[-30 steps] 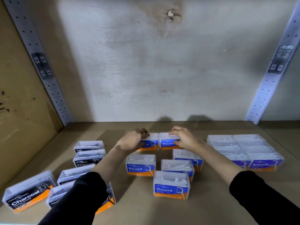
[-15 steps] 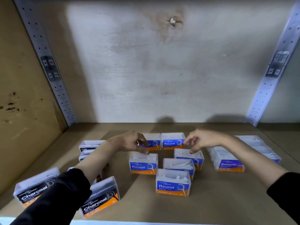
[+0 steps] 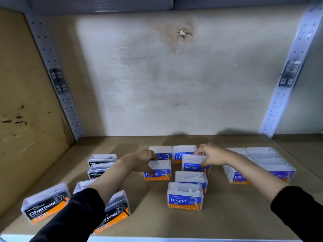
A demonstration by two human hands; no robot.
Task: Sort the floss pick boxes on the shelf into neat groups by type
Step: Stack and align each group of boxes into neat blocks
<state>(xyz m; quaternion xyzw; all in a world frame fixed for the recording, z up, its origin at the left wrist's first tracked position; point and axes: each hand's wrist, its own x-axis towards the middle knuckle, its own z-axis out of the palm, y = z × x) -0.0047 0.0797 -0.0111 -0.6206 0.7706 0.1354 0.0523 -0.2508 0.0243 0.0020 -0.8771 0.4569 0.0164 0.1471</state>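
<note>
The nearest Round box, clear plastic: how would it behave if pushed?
This clear plastic box with blue-orange label is probably stiff and light: only thin white picks show inside. It stands upright, so a high push might tip it.

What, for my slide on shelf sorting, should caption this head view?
Left hand and right hand each grip a Round box, Charcoal boxes at left, Smooth boxes at right.
</note>
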